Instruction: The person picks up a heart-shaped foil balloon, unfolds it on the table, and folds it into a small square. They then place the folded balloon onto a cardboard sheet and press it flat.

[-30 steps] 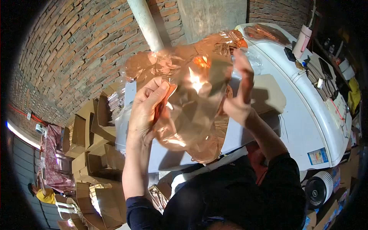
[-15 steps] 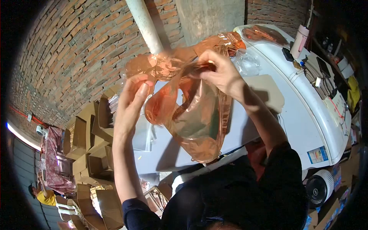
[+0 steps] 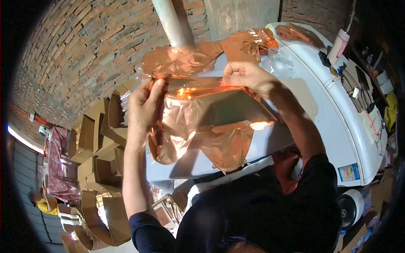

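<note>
A flat, shiny rose-gold foil balloon (image 3: 179, 120) hangs stretched between my two hands above the white surface. My left hand (image 3: 144, 103) pinches its upper left edge, thumb on top. At the upper right, my right hand (image 3: 248, 78) grips the same edge with fingers curled in. The top edge is drawn nearly straight, and the lower part drops in rounded lobes towards my lap. More rose-gold foil (image 3: 183, 59) lies crumpled along the far edge, just beyond my hands.
Clear plastic (image 3: 278, 61) and a beige sheet (image 3: 301, 95) lie on the white table (image 3: 325, 143). A pink bottle (image 3: 338, 45) stands at the far right. Open cardboard boxes (image 3: 90, 139) are stacked left, with a person in yellow (image 3: 45, 205) beyond. A fan (image 3: 351, 208) sits at lower right.
The foil went from bunched and hanging open to pulled wide, its top edge taut. My left hand closed on the edge; my right hand shifted slightly right.
</note>
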### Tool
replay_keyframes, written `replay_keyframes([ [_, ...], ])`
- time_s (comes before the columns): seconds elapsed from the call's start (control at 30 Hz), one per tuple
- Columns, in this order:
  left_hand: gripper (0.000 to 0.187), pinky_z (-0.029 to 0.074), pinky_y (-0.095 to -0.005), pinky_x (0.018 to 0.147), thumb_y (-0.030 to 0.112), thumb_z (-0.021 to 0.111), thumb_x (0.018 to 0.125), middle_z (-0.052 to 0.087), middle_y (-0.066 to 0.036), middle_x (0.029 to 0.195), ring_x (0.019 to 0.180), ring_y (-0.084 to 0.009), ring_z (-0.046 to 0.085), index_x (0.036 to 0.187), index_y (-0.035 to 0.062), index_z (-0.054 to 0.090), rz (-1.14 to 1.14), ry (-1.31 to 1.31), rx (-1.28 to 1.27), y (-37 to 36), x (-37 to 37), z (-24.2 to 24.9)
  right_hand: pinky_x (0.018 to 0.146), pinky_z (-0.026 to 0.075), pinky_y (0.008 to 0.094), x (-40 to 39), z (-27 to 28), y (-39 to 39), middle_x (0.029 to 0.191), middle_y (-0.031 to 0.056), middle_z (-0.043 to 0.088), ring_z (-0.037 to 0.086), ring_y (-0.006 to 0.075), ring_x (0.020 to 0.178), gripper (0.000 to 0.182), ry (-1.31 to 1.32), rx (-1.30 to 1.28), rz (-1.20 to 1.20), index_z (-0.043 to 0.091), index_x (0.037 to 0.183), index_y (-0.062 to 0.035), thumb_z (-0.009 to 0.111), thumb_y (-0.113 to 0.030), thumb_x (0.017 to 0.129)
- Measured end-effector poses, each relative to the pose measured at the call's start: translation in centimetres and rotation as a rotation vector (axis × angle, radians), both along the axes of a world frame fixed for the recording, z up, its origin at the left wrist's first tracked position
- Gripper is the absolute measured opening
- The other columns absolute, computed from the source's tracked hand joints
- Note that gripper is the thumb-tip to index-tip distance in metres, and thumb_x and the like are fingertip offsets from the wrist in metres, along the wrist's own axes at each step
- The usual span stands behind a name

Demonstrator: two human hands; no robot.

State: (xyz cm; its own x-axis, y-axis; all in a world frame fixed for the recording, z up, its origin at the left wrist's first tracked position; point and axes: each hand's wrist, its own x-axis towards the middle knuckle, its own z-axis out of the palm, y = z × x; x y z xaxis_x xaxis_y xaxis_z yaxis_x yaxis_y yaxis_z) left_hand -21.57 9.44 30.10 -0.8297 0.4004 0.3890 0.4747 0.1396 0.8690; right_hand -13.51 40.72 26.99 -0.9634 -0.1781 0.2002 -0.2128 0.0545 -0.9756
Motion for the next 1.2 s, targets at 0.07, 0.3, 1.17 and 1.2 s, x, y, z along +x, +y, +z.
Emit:
replay_keyframes([
  [0.07, 0.031, 0.034, -0.0185, 0.056, 0.030, 0.064, 0.110, 0.061, 0.009, 0.077, 0.063, -0.0007, 0.043, 0.112, 0.0017, 0.074, 0.049, -0.114, 0.023, -0.6, 1.1, 0.4, 0.074, 0.052, 0.0254, 1.6, -0.1, 0.2, 0.093, -0.0009, 0.069, 0.064, 0.0063, 0.084, 0.023, -0.245, 0.136, 0.045, 0.064, 0.112, -0.0047, 0.076, -0.020, 0.100],
  [0.3, 0.043, 0.048, -0.0205, 0.079, 0.037, 0.059, 0.111, 0.075, 0.000, 0.100, 0.087, -0.0053, 0.063, 0.113, -0.0012, 0.078, 0.062, -0.286, -0.220, -5.9, -1.8, -2.3, 0.083, 0.054, 0.0293, 4.2, -6.9, -0.1, 0.095, 0.0011, 0.069, 0.064, 0.0100, 0.090, 0.021, -0.171, 0.413, 0.271, 0.068, 0.107, -0.0040, 0.068, -0.025, 0.106],
  [1.17, 0.041, 0.052, -0.0318, 0.078, 0.041, 0.067, 0.105, 0.071, -0.008, 0.097, 0.087, -0.0157, 0.065, 0.124, 0.0037, 0.068, 0.166, -0.550, -0.264, -10.5, 5.1, -10.7, 0.058, 0.045, 0.0264, 3.9, -7.0, 7.0, 0.075, -0.0005, 0.065, 0.060, 0.0051, 0.068, 0.037, -0.209, 0.036, -0.221, 0.074, 0.092, -0.0032, 0.075, -0.040, 0.097],
  [1.2, 0.041, 0.052, -0.0332, 0.066, 0.045, 0.066, 0.105, 0.069, -0.004, 0.083, 0.073, -0.0147, 0.063, 0.112, 0.0049, 0.072, 0.117, -0.567, -0.384, -10.1, 5.7, -12.7, 0.059, 0.045, 0.0278, 2.5, -7.2, 8.5, 0.074, 0.0013, 0.066, 0.061, 0.0067, 0.069, 0.037, -0.253, 0.186, -0.230, 0.074, 0.090, -0.0036, 0.074, -0.040, 0.096],
])
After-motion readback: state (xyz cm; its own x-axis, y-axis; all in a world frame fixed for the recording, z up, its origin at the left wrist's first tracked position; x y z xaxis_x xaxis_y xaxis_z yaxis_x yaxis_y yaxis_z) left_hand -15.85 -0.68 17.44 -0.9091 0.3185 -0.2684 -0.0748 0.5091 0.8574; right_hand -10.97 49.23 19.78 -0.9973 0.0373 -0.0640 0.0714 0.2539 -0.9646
